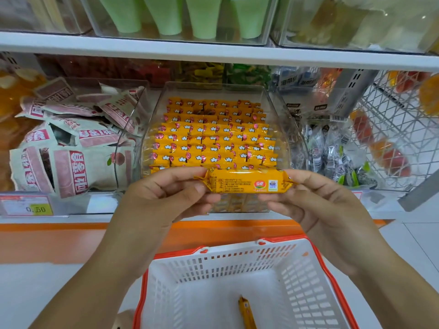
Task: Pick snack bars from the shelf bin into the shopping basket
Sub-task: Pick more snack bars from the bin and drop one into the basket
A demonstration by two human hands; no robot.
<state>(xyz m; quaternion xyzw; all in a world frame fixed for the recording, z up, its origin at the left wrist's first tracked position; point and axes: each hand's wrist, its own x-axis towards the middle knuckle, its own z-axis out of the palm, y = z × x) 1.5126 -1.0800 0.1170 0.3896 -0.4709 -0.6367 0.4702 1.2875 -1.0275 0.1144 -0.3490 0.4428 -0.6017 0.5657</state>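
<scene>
Snack bar (247, 184) is held flat and sideways between both hands, in front of the clear bin (281, 115) and above the white basket (213, 264). The left hand (166, 198) pinches the left end of the wrapper, thumb in front and fingers curled behind; the right hand (316, 205) pinches the right end the same way. The wrapper's small print is too tiny to read. It also covers the front row of the stacked bars (213, 138) in the bin. Another bar (247, 314) lies on the basket floor, cut off by the bottom edge. Both forearms come up from the lower corners, hands meeting in the middle.
</scene>
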